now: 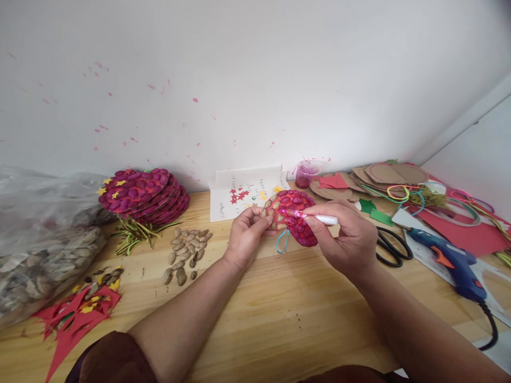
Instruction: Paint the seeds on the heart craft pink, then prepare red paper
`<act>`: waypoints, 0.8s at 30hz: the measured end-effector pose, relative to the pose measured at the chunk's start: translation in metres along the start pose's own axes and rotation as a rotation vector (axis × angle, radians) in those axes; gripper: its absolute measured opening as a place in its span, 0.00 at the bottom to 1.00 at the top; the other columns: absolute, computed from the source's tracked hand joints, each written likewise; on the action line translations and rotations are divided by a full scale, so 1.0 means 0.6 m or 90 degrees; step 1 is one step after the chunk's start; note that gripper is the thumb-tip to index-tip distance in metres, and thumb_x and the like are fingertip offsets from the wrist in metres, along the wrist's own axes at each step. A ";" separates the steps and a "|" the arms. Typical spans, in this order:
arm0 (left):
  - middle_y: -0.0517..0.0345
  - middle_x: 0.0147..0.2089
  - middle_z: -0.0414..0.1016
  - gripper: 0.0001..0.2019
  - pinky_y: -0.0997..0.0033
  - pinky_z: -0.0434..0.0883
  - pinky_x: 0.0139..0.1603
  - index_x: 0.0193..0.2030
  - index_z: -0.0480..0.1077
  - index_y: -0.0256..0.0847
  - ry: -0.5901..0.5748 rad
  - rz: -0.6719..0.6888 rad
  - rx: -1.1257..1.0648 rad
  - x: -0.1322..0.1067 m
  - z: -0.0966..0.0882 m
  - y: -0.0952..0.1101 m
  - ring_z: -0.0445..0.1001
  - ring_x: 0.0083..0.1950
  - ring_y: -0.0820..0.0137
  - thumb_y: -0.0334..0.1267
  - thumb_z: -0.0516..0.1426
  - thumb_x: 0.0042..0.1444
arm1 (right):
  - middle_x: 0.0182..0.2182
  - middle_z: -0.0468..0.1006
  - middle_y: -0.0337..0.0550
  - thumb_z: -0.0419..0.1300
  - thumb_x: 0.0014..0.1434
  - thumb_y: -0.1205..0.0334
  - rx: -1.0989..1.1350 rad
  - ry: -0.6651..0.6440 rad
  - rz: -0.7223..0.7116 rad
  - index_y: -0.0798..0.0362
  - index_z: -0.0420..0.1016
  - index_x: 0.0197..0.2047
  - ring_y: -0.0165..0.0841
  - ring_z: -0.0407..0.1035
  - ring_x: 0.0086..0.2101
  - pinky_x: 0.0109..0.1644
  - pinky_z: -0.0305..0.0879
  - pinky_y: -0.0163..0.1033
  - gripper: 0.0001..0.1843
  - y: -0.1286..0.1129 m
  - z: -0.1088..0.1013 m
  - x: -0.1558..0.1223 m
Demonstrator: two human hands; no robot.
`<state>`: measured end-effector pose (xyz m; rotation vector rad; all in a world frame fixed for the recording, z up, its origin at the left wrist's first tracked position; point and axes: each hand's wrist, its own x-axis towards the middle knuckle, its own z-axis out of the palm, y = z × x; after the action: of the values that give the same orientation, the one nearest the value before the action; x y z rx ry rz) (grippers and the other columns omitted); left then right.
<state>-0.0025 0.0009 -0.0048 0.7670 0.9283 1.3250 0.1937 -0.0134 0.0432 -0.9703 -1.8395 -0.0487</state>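
My left hand (246, 234) pinches the left edge of a round disc covered with peanut shells (293, 215), most of them painted red-pink, a few at the left edge still tan. A blue loop hangs from the disc's lower edge. My right hand (346, 242) grips a white-handled brush (324, 218), its pink tip touching the disc's middle. Both hands hover just above the wooden table (259, 314).
A stack of finished purple-red discs with yellow stars (143, 194) sits at the back left, loose peanut shells (186, 252) beside it. Clear bag of shells (35, 239) far left. Pink paint cup (306, 173), black scissors (393, 249) and blue glue gun (451, 260) lie right.
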 end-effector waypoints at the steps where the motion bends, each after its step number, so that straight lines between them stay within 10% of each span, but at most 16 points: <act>1: 0.61 0.27 0.74 0.18 0.70 0.78 0.36 0.34 0.75 0.38 0.001 0.001 0.000 0.000 0.000 0.000 0.77 0.29 0.71 0.43 0.75 0.43 | 0.36 0.86 0.41 0.66 0.64 0.65 -0.001 -0.002 0.001 0.48 0.82 0.42 0.37 0.77 0.36 0.44 0.72 0.46 0.04 0.000 0.000 0.000; 24: 0.63 0.27 0.74 0.20 0.71 0.78 0.35 0.34 0.75 0.38 0.000 0.007 0.000 0.000 0.001 0.000 0.77 0.30 0.72 0.46 0.76 0.41 | 0.34 0.85 0.39 0.67 0.64 0.66 -0.010 0.022 0.009 0.48 0.82 0.41 0.35 0.77 0.34 0.45 0.71 0.45 0.04 0.003 -0.003 0.001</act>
<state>-0.0022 0.0009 -0.0044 0.7732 0.9246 1.3348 0.1963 -0.0126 0.0436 -0.9865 -1.8036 -0.0707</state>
